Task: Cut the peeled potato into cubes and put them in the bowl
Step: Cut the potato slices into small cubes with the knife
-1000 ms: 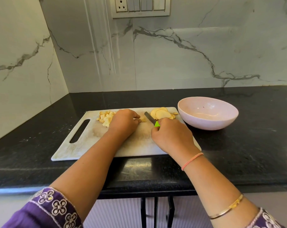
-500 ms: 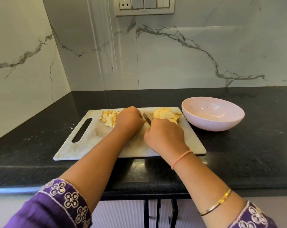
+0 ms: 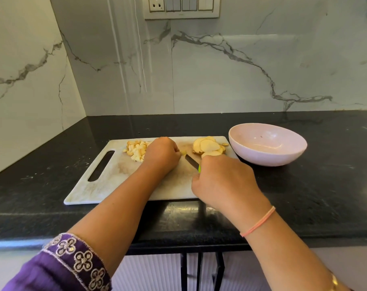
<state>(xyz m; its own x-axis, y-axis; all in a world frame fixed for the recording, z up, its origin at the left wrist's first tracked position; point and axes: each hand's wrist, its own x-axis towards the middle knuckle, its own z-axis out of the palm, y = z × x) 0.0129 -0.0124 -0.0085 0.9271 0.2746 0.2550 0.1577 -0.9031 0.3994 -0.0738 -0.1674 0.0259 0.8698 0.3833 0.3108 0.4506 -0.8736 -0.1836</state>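
A white cutting board [image 3: 107, 185] lies on the black counter. A heap of potato cubes [image 3: 136, 150] sits at its far left. Potato slices [image 3: 209, 146] are stacked at its far right. My left hand [image 3: 161, 154] is curled over a small potato piece [image 3: 183, 152] in the board's middle; most of that piece is hidden. My right hand [image 3: 224, 181] grips a knife [image 3: 192, 161] with a green handle, its dark blade pointing at the piece. The pink bowl [image 3: 267, 143] stands just right of the board and looks empty.
The black counter [image 3: 304, 196] has a marble wall behind and on the left. A switch panel [image 3: 181, 7] hangs on the back wall. The counter's front edge runs under my forearms.
The knife blade has drawn back slightly from my left hand, showing more of it and a bit of potato. The camera tilted a little; the board and bowl stayed put.
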